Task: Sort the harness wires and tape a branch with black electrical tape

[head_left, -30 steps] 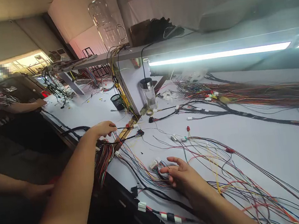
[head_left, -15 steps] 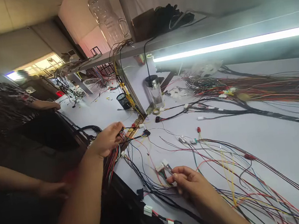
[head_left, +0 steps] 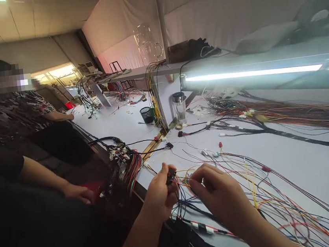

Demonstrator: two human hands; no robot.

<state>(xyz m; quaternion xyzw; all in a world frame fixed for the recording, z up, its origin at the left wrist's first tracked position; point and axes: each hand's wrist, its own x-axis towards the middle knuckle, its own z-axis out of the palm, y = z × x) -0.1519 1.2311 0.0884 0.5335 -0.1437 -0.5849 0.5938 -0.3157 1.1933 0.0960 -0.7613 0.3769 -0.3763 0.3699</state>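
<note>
My left hand (head_left: pixel 160 193) is closed on a black connector (head_left: pixel 171 175), which has thin coloured wires running out of it to the right. Just to the right, my right hand (head_left: pixel 214 185) pinches at thin wires (head_left: pixel 184 180) close to that connector; its fingertips partly hide them. Loose red, yellow and black wires (head_left: pixel 280 205) spread over the white table (head_left: pixel 314 166) beyond my right hand. Below both hands lies a cable wrapped with black and white tape (head_left: pixel 203 227).
A bundle of wires with white connectors (head_left: pixel 120 154) hangs at the table edge. A glass bottle (head_left: pixel 179 108) and black mesh cup (head_left: pixel 146 115) stand farther back. At left are a person's hand (head_left: pixel 80 192) and another person (head_left: pixel 22 104).
My left hand has moved right and down from the wire bundle, now with a black connector in it. My right hand has left the white connectors and come close to it. The view has shifted.
</note>
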